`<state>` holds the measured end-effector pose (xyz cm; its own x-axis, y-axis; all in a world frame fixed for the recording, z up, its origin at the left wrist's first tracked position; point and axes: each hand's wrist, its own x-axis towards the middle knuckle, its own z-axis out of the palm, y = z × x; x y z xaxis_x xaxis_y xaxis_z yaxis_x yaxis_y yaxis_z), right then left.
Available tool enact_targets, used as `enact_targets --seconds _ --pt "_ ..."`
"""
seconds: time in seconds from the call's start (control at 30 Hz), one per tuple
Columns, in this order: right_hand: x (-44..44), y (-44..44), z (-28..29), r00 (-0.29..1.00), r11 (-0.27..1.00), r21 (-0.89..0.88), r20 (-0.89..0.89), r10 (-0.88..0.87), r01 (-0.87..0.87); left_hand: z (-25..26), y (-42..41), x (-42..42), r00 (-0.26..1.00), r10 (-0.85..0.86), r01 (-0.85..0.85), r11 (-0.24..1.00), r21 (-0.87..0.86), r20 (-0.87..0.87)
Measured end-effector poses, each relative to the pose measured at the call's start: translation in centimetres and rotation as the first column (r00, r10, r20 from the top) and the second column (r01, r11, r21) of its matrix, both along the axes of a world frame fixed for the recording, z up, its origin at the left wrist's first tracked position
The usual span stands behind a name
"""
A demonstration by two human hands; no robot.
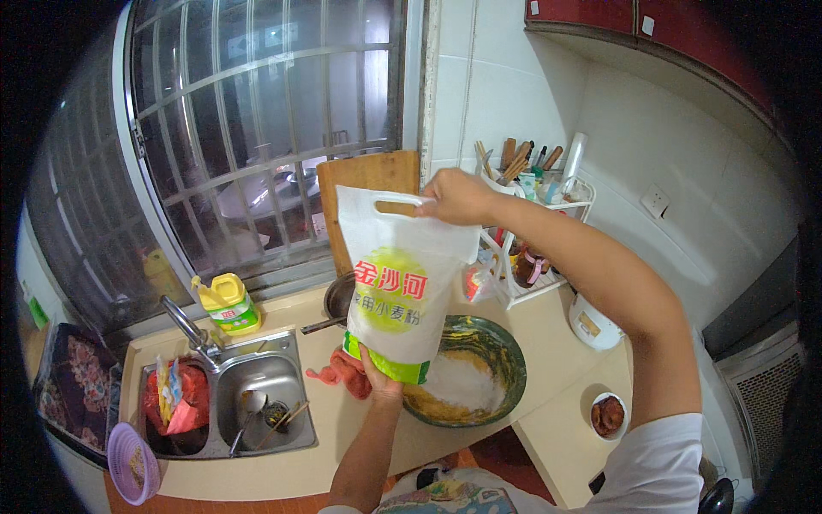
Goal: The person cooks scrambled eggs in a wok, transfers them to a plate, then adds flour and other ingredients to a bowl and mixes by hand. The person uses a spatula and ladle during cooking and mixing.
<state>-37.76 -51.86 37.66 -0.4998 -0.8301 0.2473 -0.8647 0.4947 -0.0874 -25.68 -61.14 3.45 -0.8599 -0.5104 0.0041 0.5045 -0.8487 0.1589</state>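
Note:
Over the counter I hold a white and green flour bag printed with coloured writing, tilted slightly, with a cut-out handle at its top. My right hand grips the top corner beside that handle. At the bottom edge, my left hand supports the bag, most of its fingers hidden behind it. Partly behind the bag stands a wide dark green bowl. White powder lies in it on a yellowish mass, and yellow residue streaks the inner wall.
At left is a double steel sink holding a ladle and a red plastic bag. A pan, a red cloth and a yellow jug are nearby. A white rack and a small bowl stand right.

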Motion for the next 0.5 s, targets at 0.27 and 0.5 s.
enact_targets --seconds 0.27,0.5 --pt "-2.0 0.1 0.3 0.992 0.997 -0.064 -0.116 -0.051 0.044 1.4 1.1 -1.2 0.999 -0.036 0.036 0.999 0.0 -0.034" --pt "-5.0 -0.5 0.2 0.989 0.978 -0.178 -0.08 -0.123 0.108 2.0 -1.1 -2.2 0.93 -0.292 0.314 0.947 -0.068 0.223"
